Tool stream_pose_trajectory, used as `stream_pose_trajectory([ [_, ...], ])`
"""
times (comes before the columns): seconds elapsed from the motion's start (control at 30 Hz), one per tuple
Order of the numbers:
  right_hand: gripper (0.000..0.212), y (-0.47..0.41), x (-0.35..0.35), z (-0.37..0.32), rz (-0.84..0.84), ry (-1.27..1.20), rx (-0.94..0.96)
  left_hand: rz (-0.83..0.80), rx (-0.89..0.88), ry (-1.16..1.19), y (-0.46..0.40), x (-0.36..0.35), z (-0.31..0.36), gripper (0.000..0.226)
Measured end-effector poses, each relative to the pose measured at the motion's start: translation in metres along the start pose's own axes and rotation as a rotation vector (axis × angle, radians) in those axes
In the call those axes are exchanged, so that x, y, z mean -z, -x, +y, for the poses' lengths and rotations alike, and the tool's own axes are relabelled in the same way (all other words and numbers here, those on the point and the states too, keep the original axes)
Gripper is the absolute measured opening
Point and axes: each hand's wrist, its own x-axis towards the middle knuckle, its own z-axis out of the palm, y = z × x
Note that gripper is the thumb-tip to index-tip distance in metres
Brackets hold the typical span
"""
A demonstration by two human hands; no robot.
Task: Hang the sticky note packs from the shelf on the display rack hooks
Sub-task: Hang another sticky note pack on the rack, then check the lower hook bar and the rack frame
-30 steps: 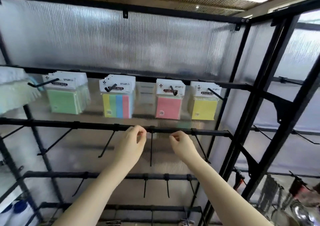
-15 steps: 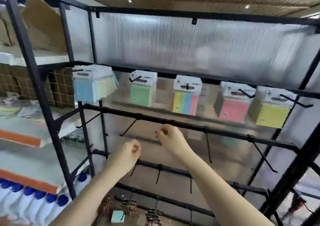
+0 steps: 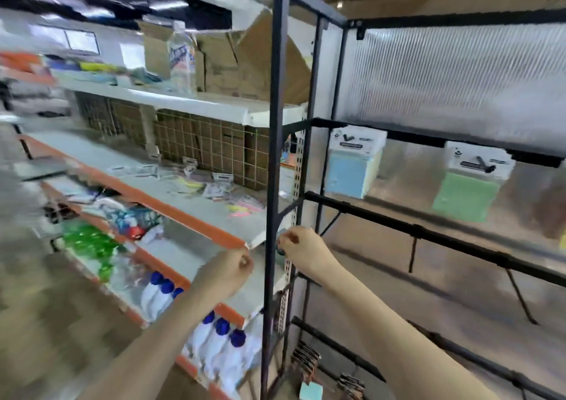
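Shop shelving fills the left of the view, blurred by motion: white shelves with orange front edges (image 3: 196,219) carry loose goods, and on the middle one lies a scatter of sticky note packs (image 3: 211,186) in pale mixed colours, too smeared to count. Cardboard boxes (image 3: 245,62) and a clear plastic bottle (image 3: 182,59) stand on the top shelf, and white bottles with blue caps (image 3: 214,338) stand on a lower shelf.

To the right stands a black metal display rack (image 3: 275,154) backed by ribbed translucent panels. On its upper bar hang 2 packs, well apart: a blue sticky note pack with a white header card (image 3: 352,167) and a green sticky note pack with a white header card (image 3: 465,191), each on a black hook. The black hooks (image 3: 413,254) on the bar below carry nothing.

Both bare forearms reach forward. The left hand (image 3: 225,269) is just below the shelf's orange edge, its fingers curled into a loose grip with nothing seen in it. The right hand (image 3: 301,246) is beside the rack's front post, fingers likewise curled inward; whether it pinches anything cannot be told.
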Motion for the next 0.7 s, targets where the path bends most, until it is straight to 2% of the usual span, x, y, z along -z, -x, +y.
stream_pose_trajectory([
  [0.3,0.025,-0.081,-0.096,-0.05,-0.135,0.015,0.053,0.006,0.151,0.048,-0.03,0.035,-0.102,0.017],
  [0.5,0.025,-0.157,-0.155,-0.073,-0.148,0.029,0.112,0.044,0.269,-0.002,-0.069,0.042,-0.158,0.022],
  [0.7,0.024,-0.248,-0.208,-0.083,-0.098,-0.018,0.11,0.015,0.289,-0.016,-0.141,0.058,-0.211,0.026],
])
